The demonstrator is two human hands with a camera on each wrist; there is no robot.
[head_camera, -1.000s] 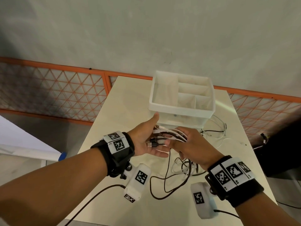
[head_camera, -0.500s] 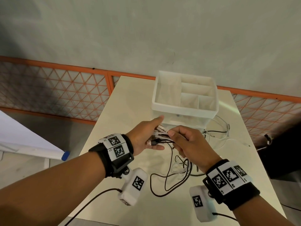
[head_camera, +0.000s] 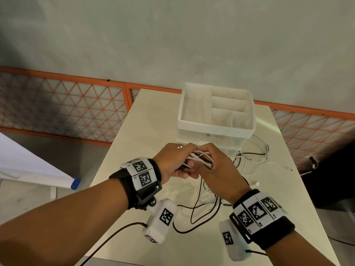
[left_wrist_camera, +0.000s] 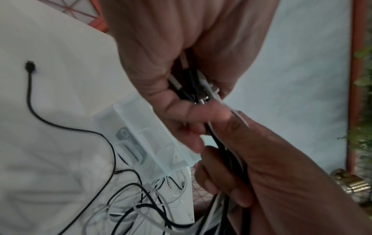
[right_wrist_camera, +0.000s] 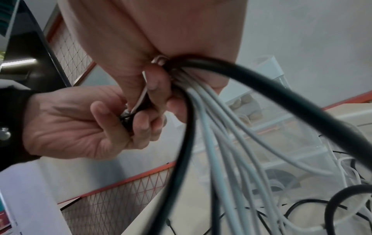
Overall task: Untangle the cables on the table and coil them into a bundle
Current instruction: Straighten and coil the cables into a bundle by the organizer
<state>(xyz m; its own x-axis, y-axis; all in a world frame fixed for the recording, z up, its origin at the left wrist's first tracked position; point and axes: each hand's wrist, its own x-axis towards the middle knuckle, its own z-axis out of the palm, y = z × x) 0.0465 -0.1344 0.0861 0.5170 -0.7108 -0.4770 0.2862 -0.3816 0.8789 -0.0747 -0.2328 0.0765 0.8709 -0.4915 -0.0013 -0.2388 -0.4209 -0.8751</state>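
Observation:
Both hands meet above the white table [head_camera: 146, 131], just in front of the organiser box. My left hand [head_camera: 172, 162] curls its fingers round the plug ends of a bunch of black and white cables [head_camera: 199, 160]. My right hand [head_camera: 215, 167] grips the same bunch [right_wrist_camera: 201, 101] right beside it, and the strands hang down from that fist. In the left wrist view the cable ends [left_wrist_camera: 201, 89] sit between thumb and fingers. The loose lengths [head_camera: 207, 204] trail down to a tangle on the table under my right wrist.
A white compartmented organiser box [head_camera: 215, 129] stands at the back of the table, with more white and black cable loops [head_camera: 255, 156] to its right. An orange mesh fence [head_camera: 67, 108] runs behind the table. A black cable with a plug [left_wrist_camera: 30, 66] lies apart on the tabletop.
My left hand has gone from an open palm under the cables to fingers curled round their ends. My right hand has moved in closer, over the bunch.

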